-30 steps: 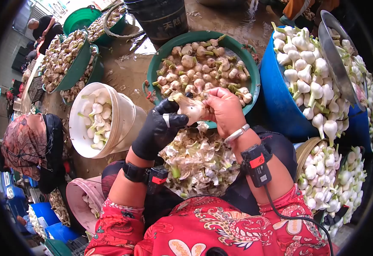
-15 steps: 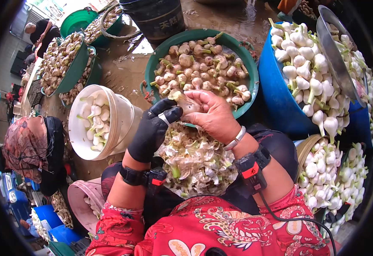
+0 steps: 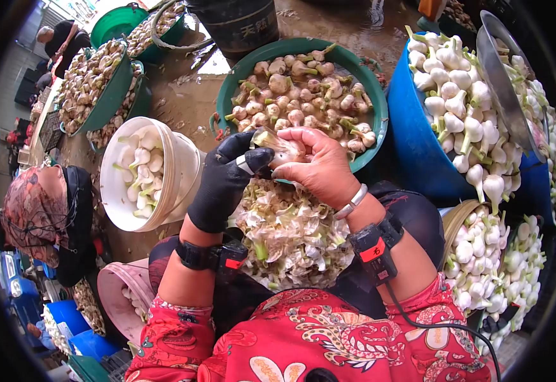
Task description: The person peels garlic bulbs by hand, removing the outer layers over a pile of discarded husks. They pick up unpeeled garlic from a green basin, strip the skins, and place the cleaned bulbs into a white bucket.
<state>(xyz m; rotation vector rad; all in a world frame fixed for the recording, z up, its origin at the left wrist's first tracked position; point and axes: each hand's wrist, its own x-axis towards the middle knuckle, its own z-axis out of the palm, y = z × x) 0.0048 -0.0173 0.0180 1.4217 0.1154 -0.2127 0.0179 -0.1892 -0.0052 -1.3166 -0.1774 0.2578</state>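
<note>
A garlic bulb (image 3: 285,151) with loose outer skin is held between both hands, over the near rim of a green basin (image 3: 380,121) of unpeeled bulbs. My left hand (image 3: 227,178), in a black glove with a light band on one finger, pinches the bulb's stem end. The bare fingers of my right hand (image 3: 322,167) are wrapped round the other end of the bulb. Below both hands lies a heap of garlic skins (image 3: 291,235).
Left stand a white bucket (image 3: 175,172) of peeled bulbs and a pink bucket (image 3: 116,286); beyond them is a person in a patterned head covering (image 3: 33,213). A blue tub (image 3: 411,146) heaped with white bulbs stands right. Behind is a black bucket (image 3: 236,28).
My gloved left fingers have shifted on the bulb, which has turned slightly and shows loosened skin at its stem end. The view has shifted slightly.
</note>
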